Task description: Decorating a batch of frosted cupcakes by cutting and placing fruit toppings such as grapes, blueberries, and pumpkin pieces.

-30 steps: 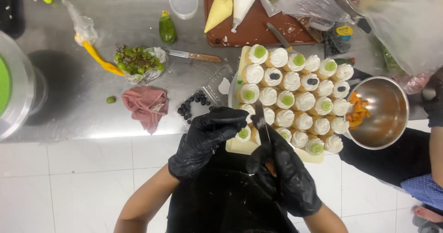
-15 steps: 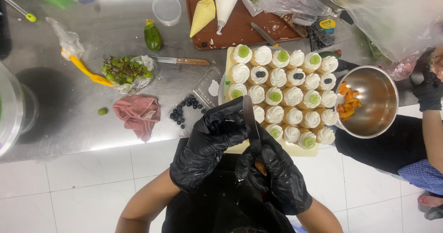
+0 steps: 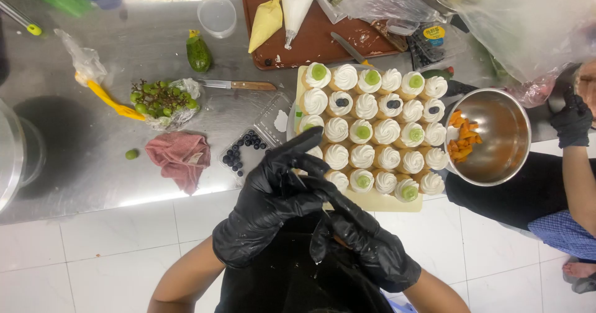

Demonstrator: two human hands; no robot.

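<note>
**Black gloves, black top**

The person wears 2 glossy black disposable gloves, wrinkled at the knuckles: the left hand [image 3: 267, 210] and right hand [image 3: 366, 245] are covered to the wrists. Forearms are bare below them. A black garment covers the torso.

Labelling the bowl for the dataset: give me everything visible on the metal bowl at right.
The bowl is round, shiny metal, likely steel, upright and open. It sits at the counter's front edge, partly overhanging, just right of the board of cream-topped cups, and seems to touch it. Inside, a small pile of orange fruit pieces lies against the left wall; the rest is bare. Another person's gloved hand is beside its right rim; contact unclear.
</note>
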